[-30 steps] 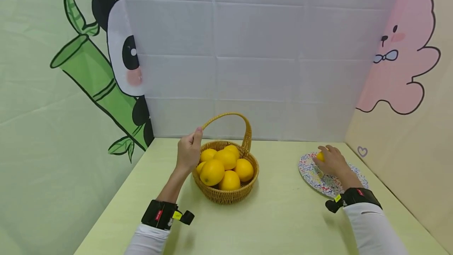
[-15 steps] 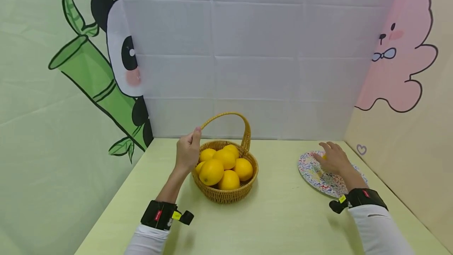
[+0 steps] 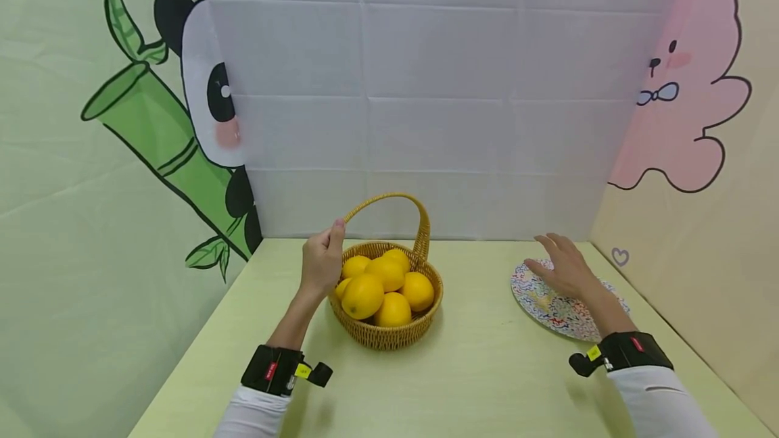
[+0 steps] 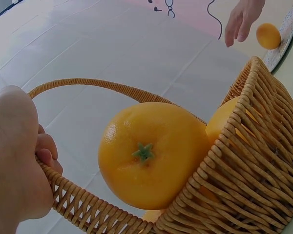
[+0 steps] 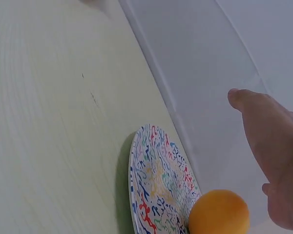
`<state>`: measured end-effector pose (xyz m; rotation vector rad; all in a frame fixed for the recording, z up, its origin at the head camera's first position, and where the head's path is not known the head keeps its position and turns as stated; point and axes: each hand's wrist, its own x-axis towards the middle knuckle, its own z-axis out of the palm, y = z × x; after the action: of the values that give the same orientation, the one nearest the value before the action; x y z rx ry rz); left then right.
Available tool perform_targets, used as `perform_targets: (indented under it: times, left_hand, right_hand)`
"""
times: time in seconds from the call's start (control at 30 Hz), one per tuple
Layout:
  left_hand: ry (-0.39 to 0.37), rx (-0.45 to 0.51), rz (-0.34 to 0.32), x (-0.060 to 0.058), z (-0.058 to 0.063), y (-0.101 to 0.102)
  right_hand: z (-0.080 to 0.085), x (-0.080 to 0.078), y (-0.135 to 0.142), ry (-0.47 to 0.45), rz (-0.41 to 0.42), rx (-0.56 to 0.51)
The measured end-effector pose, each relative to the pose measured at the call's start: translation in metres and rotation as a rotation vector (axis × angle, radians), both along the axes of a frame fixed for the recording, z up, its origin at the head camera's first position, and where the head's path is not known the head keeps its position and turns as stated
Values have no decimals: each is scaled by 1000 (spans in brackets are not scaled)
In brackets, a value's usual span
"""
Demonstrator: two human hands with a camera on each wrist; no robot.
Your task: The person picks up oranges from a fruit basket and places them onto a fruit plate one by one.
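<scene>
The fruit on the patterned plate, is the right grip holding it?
No, the left wrist view shows a clear gap between the right grip and the fruit on the patterned plate.

the left forearm (image 3: 289,327) slants up and inward, the left grip (image 3: 321,261) curled tight, thumb (image 3: 337,234) uppermost. the right forearm (image 3: 610,313) leans inward too, the right grip (image 3: 564,270) back upward, fingers (image 3: 550,245) relaxed and the thumb standing apart

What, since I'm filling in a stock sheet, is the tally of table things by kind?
Wicker basket: 1
Patterned plate: 1
Oranges: 8 visible (7 in the basket, 1 on the plate); any buried ones can't be counted
Total visible: 10
</scene>
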<state>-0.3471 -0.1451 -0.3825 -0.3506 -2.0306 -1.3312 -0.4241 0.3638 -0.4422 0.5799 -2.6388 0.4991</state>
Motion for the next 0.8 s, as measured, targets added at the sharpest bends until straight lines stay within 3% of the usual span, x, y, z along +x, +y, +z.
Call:
perform_targets:
  times: [0.27, 0.47, 0.7, 0.8]
  left_hand:
    - [21, 1, -2, 1, 1, 0]
    - [25, 12, 1, -1, 2, 1]
    - [29, 36, 19, 30, 23, 16]
    - [29, 33, 24, 24, 19, 14]
  right_hand:
    - [11, 13, -24, 55, 89, -25]
    - [20, 26, -46, 27, 141, -40]
    - [27, 40, -71, 5, 184, -35]
    - [30, 45, -82, 15, 210, -30]
